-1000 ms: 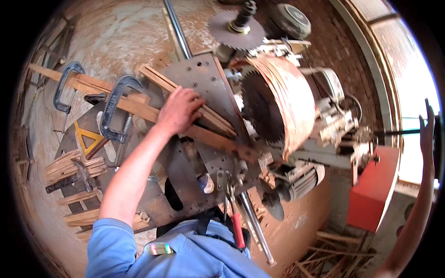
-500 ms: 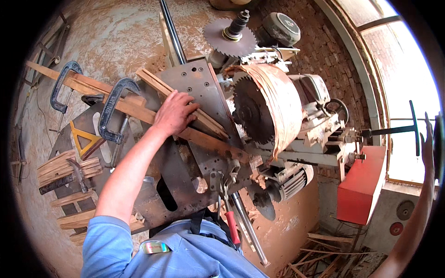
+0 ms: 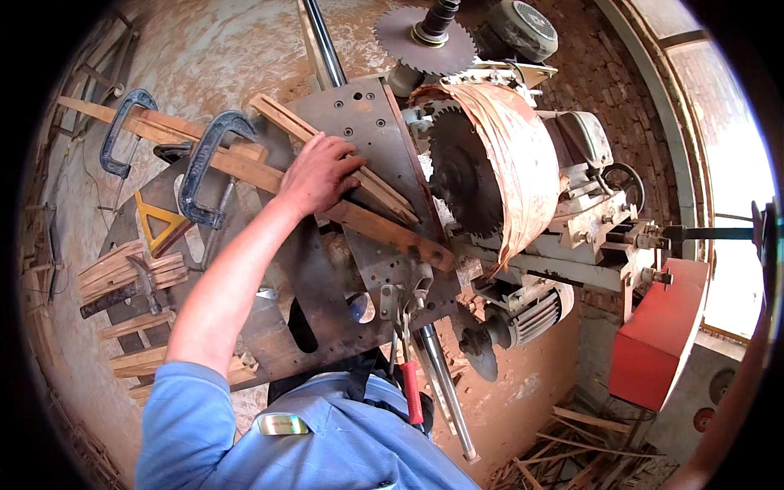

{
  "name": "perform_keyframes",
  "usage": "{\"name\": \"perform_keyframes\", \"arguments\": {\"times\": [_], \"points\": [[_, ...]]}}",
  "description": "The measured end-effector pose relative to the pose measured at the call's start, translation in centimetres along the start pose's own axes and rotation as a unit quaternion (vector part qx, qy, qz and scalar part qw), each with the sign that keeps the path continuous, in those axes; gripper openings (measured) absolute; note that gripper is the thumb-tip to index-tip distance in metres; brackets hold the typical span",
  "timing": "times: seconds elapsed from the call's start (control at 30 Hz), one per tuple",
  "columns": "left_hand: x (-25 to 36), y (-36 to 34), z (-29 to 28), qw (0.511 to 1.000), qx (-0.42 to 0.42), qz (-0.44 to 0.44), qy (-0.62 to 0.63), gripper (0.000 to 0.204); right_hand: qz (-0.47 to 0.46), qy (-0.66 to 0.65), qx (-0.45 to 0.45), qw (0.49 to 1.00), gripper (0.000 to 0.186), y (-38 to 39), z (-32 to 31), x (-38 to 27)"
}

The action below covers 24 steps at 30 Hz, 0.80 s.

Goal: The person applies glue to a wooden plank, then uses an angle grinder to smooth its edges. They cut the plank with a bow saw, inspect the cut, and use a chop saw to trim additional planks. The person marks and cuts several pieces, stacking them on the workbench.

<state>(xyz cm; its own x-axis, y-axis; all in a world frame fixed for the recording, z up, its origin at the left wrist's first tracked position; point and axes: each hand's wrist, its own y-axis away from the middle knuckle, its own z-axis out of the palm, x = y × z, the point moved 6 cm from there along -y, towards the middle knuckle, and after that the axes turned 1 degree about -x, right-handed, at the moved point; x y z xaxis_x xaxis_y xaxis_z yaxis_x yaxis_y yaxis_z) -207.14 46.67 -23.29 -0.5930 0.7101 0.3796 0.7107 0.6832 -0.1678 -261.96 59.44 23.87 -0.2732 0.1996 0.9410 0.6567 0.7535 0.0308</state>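
My left hand (image 3: 322,173) is wrapped over a pair of narrow wooden strips (image 3: 282,118), pressing them against a long wooden bar (image 3: 384,231) on the steel table (image 3: 363,110). The strips lie slantwise, their lower ends near the table's right edge, short of a toothed circular saw blade (image 3: 467,175). At the far right rim my right hand (image 3: 766,233) is at the end of a dark lever (image 3: 710,233); shadow and the picture's edge hide its fingers. Two blue-grey C-clamps (image 3: 194,175) stand along the bar's left part.
A second saw blade (image 3: 429,45) lies flat at the back; a smaller disc (image 3: 480,353) sits beside the motor (image 3: 535,314). A toggle clamp's red handle (image 3: 412,392) juts towards me. At left are a hammer (image 3: 147,284), a yellow triangle (image 3: 155,220) and wooden pieces (image 3: 167,271).
The whole view has shifted, moving the scene rightward. My right hand, outstretched beside the lever before, is now at its end. My left hand stays on the strips.
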Motion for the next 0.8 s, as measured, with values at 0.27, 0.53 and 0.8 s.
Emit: {"name": "perform_keyframes", "arguments": {"times": [0.27,0.53,0.8], "points": [[0.1,-0.5,0.2,1.0,0.006,0.02,0.008,0.038,0.15,-0.2,0.277,0.928,0.044,4.8,-1.2,-3.6],[0.9,-0.8,0.2,0.999,0.032,-0.007,0.029,0.038,0.172,-0.217,-0.067,0.959,0.031,2.0,-2.1,-0.9],[-0.7,-0.3,0.6,1.0,0.022,-0.005,0.018,0.035,-0.136,-0.101,0.358,0.918,0.068,2.9,4.1,7.0]]}}
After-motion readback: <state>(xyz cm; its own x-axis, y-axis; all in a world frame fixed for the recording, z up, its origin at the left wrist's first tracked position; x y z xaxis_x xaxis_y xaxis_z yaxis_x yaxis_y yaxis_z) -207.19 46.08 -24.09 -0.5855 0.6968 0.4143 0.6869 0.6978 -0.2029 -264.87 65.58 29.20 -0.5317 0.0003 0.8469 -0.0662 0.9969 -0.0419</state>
